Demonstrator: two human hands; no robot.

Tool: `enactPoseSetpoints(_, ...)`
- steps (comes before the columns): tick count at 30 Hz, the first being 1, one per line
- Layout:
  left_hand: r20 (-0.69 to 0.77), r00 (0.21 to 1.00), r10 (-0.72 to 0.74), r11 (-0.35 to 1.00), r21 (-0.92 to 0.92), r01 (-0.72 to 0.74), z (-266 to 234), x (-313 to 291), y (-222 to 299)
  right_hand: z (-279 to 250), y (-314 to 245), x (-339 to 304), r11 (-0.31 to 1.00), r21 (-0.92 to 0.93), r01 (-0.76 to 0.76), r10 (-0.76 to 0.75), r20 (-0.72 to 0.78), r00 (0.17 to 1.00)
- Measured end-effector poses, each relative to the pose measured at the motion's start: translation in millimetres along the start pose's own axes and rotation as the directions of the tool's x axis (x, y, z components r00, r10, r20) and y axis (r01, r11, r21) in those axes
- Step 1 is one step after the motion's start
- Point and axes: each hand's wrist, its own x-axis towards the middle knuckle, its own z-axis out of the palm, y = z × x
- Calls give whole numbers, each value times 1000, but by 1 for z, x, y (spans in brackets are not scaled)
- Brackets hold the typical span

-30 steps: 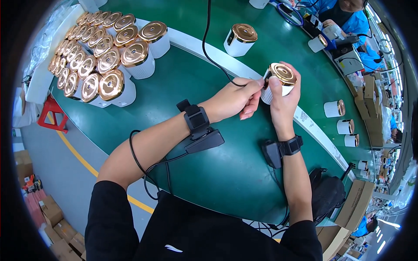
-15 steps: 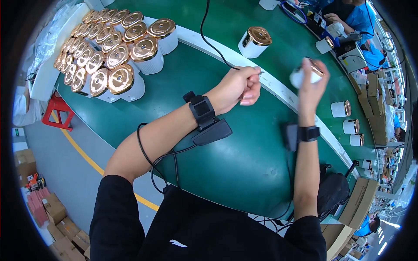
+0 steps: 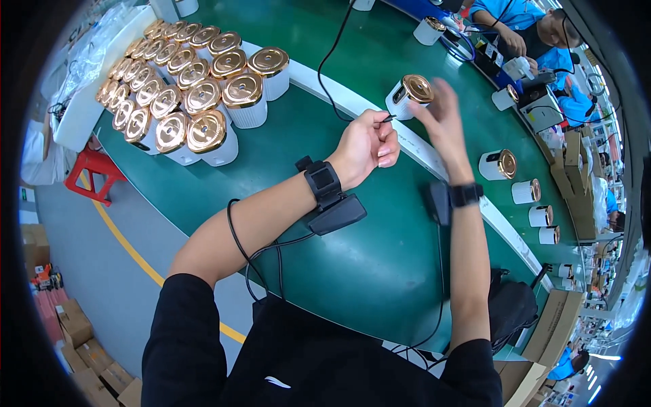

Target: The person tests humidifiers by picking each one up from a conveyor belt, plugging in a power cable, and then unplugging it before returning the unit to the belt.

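My left hand (image 3: 371, 146) pinches the end of a thin black cable (image 3: 331, 88) between thumb and fingers, above the white strip that runs along the green bench. Beyond it stands a white canister with a shiny copper-coloured lid (image 3: 411, 95) and a dark panel on its side. My right hand (image 3: 444, 129), smeared a little by motion, is beside this canister with thumb and fingers apart and holds nothing. Its thumb overlaps the canister in view; whether they touch, I cannot tell. Another such canister (image 3: 498, 165) lies or stands farther right, apart from my hand.
Rows of similar canisters (image 3: 203, 95) crowd the bench at far left. Several more line the right side (image 3: 526, 191). A white strip (image 3: 498, 224) crosses the green bench (image 3: 325, 271). A black bag (image 3: 513, 305) sits by my right arm. Co-workers in blue (image 3: 498, 17) sit opposite.
My right hand has let go of a canister on the right side and moved left to the nearer one. My left hand still pinches the cable. The whole view has shifted slightly.
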Motion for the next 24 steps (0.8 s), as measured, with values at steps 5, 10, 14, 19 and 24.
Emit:
enactPoseSetpoints(5, -43, 995, 92, 994, 69, -89, 2, -1, 0, 17, 0, -5, 814, 470, -340, 253, 241, 937)
enactPoseSetpoints(10, -24, 998, 56, 965, 257, -48, 7, -1, 1, 18, -16, -21, 853, 447, -270, 217, 167, 962)
enactPoseSetpoints(14, -35, 998, 55, 961, 273, -43, 8, -1, -1, 18, -20, -24, 896, 372, -244, 195, 164, 967)
enactPoseSetpoints(19, -61, 994, 92, 950, 304, -69, 7, -2, -3, 17, -21, -29, 912, 345, -222, 169, 177, 969)
enactPoseSetpoints(24, -61, 991, 115, 914, 397, -81, 10, -5, -6, 18, -23, -34, 961, 241, -137, 112, 113, 987)
